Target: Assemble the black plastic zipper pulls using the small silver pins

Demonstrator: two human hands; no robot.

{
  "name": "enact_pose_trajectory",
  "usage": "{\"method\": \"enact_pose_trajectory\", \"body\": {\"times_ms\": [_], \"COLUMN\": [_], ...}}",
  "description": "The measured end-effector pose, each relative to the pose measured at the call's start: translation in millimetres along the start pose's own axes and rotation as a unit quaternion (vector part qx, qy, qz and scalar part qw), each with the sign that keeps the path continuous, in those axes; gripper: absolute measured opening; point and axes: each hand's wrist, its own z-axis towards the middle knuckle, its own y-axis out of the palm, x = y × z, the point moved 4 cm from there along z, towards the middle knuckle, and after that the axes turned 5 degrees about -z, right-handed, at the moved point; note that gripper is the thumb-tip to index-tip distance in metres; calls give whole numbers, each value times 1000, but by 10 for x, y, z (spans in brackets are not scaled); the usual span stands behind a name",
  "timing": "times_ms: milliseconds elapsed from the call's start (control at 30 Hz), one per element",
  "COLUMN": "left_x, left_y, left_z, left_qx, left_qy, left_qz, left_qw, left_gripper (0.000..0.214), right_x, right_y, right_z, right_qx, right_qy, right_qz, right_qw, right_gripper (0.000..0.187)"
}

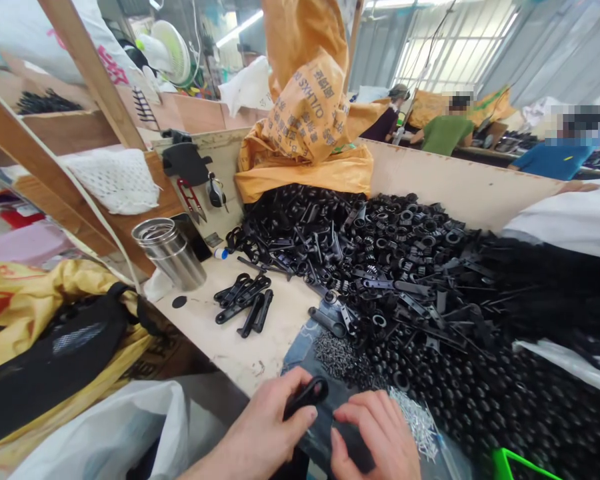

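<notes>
My left hand (266,421) is closed around a black plastic handle piece (307,396), whose rounded end with a hole sticks out past the thumb and index finger. Just to the right, my right hand (375,433) has its thumb and index finger curled close together. Whatever they pinch, if anything, is too small to make out. Both hands are over a dark sheet (325,420) at the table's front edge. Beyond them lie a pile of small dark screws (336,353) and a heap of silvery pins (415,420). Several similar black handle pieces (247,300) rest on the bare wood to the left.
A large heap of black plastic parts (380,247) spills from an orange sack (305,167). Round black pieces (480,393) spread at right, near a green-rimmed container (517,463). A steel cup (170,253) stands at left. Co-workers sit behind the partition (430,180).
</notes>
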Motion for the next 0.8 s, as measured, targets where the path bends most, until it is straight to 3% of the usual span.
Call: {"method": "enact_pose_trajectory", "body": {"times_ms": [100,267,367,467,800], "left_x": [-149,-206,-171,-172,-381], "left_y": [168,253,265,293,392], "left_z": [-31,-98,-133,-124,-65], "left_qx": [-64,-50,-36,-48,-59], "left_qy": [-87,-99,-101,-94,-69], "left_qz": [-175,-275,-282,-269,-179], "left_qw": [979,955,953,957,980], "left_gripper": [30,44,48,40,28], "right_x": [-39,-52,-59,-61,-51], "right_y": [-8,11,38,70,151], "right_z": [41,39,8,-19,-87], "right_qx": [-4,-27,-24,-28,-47], "right_qy": [-6,-4,5,13,-1], "right_qz": [6,9,10,10,-13], "right_qw": [1000,1000,1000,999,999], "right_gripper": [8,9,9,9,7]}}
